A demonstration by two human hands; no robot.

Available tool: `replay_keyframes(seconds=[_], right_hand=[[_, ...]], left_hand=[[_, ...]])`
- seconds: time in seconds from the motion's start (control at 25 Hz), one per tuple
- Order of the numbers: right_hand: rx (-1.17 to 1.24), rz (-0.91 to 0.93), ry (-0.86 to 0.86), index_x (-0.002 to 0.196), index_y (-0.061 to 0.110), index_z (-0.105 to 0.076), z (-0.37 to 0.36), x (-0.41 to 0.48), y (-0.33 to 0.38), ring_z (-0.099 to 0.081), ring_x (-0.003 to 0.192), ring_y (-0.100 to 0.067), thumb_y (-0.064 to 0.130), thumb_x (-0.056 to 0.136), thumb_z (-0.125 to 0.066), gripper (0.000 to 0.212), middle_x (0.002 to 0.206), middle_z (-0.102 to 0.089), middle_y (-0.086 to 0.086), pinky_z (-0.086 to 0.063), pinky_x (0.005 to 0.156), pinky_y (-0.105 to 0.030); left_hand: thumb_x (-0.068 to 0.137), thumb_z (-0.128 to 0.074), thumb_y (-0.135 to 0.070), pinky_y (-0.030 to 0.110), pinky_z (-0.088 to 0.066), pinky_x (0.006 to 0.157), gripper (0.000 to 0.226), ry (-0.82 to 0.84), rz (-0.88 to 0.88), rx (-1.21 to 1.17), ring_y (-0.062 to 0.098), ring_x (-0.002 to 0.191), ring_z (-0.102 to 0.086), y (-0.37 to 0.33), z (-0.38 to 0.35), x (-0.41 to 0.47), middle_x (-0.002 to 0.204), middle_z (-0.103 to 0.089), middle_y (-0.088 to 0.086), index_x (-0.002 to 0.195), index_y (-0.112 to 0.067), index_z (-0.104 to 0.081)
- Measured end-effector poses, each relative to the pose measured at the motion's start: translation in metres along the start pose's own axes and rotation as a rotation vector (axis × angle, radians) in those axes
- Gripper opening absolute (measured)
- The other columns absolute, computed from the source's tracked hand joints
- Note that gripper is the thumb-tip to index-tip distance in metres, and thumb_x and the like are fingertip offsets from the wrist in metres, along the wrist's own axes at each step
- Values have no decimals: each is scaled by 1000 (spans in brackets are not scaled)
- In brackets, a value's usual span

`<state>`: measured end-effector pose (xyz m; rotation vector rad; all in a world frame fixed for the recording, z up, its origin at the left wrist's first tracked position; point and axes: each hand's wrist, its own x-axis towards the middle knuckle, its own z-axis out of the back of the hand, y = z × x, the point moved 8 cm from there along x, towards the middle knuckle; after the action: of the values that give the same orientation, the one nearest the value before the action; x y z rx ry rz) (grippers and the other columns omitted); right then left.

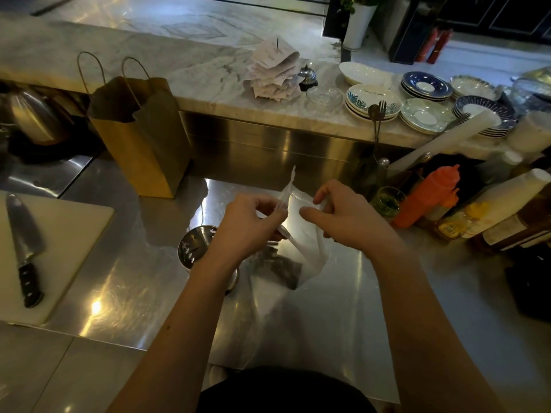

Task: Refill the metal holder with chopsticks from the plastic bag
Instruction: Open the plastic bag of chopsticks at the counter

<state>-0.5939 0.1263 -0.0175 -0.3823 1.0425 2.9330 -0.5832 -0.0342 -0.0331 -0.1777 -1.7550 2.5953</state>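
Both my hands hold a clear plastic bag (310,245) above the steel counter. My left hand (249,228) pinches its twisted left edge, and my right hand (343,216) grips the top right of its mouth. A dark mass shows through the bag's lower part; I cannot make out single chopsticks. The perforated metal holder (193,248) stands on the counter just left of my left wrist, partly hidden by my forearm. Its inside looks dark and I see nothing sticking out of it.
A brown paper bag (143,135) stands behind the holder. A white cutting board (68,234) with a knife (25,248) lies at the left. Sauce bottles, an orange squeeze bottle (423,198) and a glass crowd the right. Stacked plates (372,99) sit on the marble ledge.
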Motion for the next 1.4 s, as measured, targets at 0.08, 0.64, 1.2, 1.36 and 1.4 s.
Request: replay_keyframes(seconds=[0.08,0.64,1.2,1.36,1.4], right_hand=[[-4,32,-57,118,25,-47,-1,1,0,-60,73,-9,42,92,-58,34,90,-58,7,-48,66,-24],[298,73,-214,104,18,-64,20,2,-22,-59,67,-7,28,98,-51,18,82,-63,1,-48,60,-20],[360,97,-60,106,22,-65,-36,-10,-31,-63,90,0,28,86,-70,21,94,-66,13,-49,79,-16],[333,130,-245,92,23,-68,-35,-11,-36,-63,84,0,21,91,-64,4,85,-66,13,-48,77,-13],[330,152,-285,90,24,-67,-29,-14,-32,-61,83,1,19,91,-63,6,84,-65,15,-47,75,-9]], left_hand=[[94,-61,-24,25,-61,66,15,9,-7,-27,12,63,-72,-1,1,-1,81,-70,2,93,-13,-71],[92,-50,-3,29,-59,62,28,-151,84,-178,25,63,-73,22,29,2,79,-65,13,113,-8,-67],[95,-41,-1,22,-57,65,39,-226,260,-902,25,86,-74,33,31,8,116,-64,17,132,-4,-49],[95,-44,-2,22,-57,64,13,-215,288,-1033,27,88,-74,34,29,5,103,-65,15,105,-2,-53],[96,-44,-5,23,-57,65,8,-203,296,-1047,26,87,-74,34,28,4,99,-65,14,99,-3,-52]])
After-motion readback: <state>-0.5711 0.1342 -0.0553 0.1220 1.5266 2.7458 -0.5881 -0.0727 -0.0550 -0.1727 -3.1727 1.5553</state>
